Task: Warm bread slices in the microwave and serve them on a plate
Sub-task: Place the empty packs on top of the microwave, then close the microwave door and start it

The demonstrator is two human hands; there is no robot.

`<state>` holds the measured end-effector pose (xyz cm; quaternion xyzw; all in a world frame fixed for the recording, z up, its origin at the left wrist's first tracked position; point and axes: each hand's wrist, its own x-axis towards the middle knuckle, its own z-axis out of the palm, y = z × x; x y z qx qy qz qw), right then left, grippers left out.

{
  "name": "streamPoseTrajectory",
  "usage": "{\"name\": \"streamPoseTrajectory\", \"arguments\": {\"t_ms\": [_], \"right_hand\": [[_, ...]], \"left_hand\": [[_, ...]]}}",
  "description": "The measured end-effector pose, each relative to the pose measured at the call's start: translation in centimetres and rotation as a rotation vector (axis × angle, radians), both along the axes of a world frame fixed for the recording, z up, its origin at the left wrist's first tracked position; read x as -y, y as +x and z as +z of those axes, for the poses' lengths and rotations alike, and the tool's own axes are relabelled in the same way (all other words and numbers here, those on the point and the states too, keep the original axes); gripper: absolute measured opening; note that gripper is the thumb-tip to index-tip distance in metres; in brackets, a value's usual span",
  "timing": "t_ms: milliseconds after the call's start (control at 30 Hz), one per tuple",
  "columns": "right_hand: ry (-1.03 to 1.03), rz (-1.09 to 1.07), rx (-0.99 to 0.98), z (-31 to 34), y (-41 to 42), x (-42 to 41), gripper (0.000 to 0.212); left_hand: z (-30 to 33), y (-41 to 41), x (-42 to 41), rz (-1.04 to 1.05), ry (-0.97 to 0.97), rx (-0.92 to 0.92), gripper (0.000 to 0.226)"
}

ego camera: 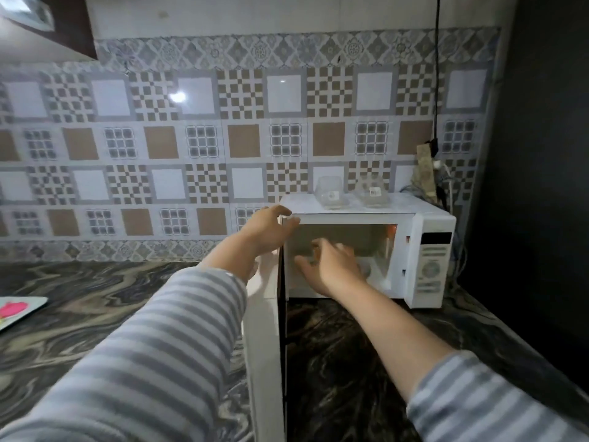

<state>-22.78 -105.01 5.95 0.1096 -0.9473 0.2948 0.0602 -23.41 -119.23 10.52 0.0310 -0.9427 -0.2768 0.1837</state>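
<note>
- Marbled dark countertop, patterned tile wall behind.
- White microwave far right, door swung open.
- Left hand grips door's top edge.
- Right hand, fingers spread, inside cavity; holds nothing visible.

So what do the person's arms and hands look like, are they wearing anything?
Both arms wear long sleeves with grey and pale grey stripes running across them. The left sleeve reaches nearly to the wrist; the right sleeve is pushed up, leaving the forearm bare. The left hand and right hand are bare: no gloves, rings or watch that I can see.
</note>
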Motion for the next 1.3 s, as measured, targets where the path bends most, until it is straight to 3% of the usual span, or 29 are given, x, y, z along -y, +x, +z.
{"name": "streamPoseTrajectory", "arguments": {"t_ms": [300, 600, 767, 933, 1300], "right_hand": [[-0.031, 0.14, -0.15, 0.4, 9.3, 1.9, 0.049], [-0.049, 0.113, -0.221, -1.2, 10.1, 0.7, 0.033], [-0.088, 0.041, -0.248, -1.9, 8.8, -2.8, 0.032], [-0.064, -0.029, -0.294, -2.1, 6.0, -7.3, 0.036], [-0.002, -0.033, -0.225, -2.8, -6.6, -17.6, 0.042]], "left_hand": [[-3.4, 4.6, 4.3, -0.061, 0.104, 0.063, 0.04], [-5.3, 4.7, 2.4, -0.099, 0.214, 0.012, 0.047], [-6.3, 3.3, -0.5, -0.072, 0.236, -0.04, 0.05], [-7.7, 0.8, -5.0, -0.036, 0.134, -0.162, 0.046], [-10.0, -6.8, -15.1, 0.157, 0.09, -0.192, 0.049]]}}
